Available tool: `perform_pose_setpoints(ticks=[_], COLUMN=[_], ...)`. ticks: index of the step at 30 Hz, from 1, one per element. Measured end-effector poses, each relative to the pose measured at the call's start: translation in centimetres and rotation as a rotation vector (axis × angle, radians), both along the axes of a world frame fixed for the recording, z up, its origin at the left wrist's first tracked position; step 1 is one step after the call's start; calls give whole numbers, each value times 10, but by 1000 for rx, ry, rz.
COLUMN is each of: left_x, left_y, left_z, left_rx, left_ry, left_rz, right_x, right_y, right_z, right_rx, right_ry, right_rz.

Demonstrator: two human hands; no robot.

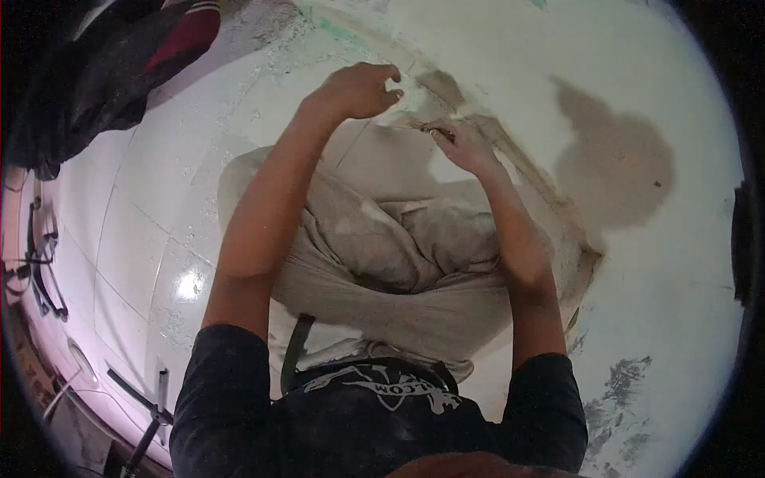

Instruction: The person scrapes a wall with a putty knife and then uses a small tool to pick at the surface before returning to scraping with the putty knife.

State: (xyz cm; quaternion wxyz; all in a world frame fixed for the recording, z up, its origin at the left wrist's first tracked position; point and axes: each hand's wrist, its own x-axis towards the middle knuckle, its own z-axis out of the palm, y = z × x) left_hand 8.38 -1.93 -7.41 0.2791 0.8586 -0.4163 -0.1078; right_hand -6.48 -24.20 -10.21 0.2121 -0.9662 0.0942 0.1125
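My left hand (362, 90) is held over the tiled floor near the foot of the wall, with its thumb and curled fingers apart and nothing visible between them. Close to the wall's base, my right hand (468, 148) is closed around a small dark, thin object (441, 132). Its kind is hard to make out, as the fingers cover most of it. Along the floor edge beside both hands runs a rough, brownish unfinished strip (518, 155).
My crossed legs in dusty trousers (390, 247) rest on the floor. A pale wall (637, 263) rises at the right. Dark and maroon cloth (171, 48) shows at the upper left. Black stand legs (143, 402) are at the lower left, on glossy white tiles (139, 211).
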Motion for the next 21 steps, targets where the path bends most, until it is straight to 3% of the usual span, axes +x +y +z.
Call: perform_pose_setpoints(ticks=[1,3,5,9,11,12,17,21], left_x=[3,5,5,1,-2,-5,-31,-44], left_y=[-1,0,2,-3,-11,-14,-32,-40], left_z=[0,1,1,-18,-33,-41,-83,-91], left_rx=[17,43,125,248,338,367,501,562], left_ry=[6,14,45,2,-35,-10,186,186], left_rz=[31,137,222,246,212,158,-253,-288], right_x=[-9,-25,-31,-34,-30,-30,-34,-27], right_y=[-11,-27,-27,-41,-39,-29,-21,3], right_z=[0,0,8,-6,0,21,4,-18], right_rx=[13,178,173,190,160,141,96,80], right_ry=[-4,-270,-189,-290,-242,-58,-79,-56], right_rz=[-17,-81,-165,-83,-46,-60,38,31])
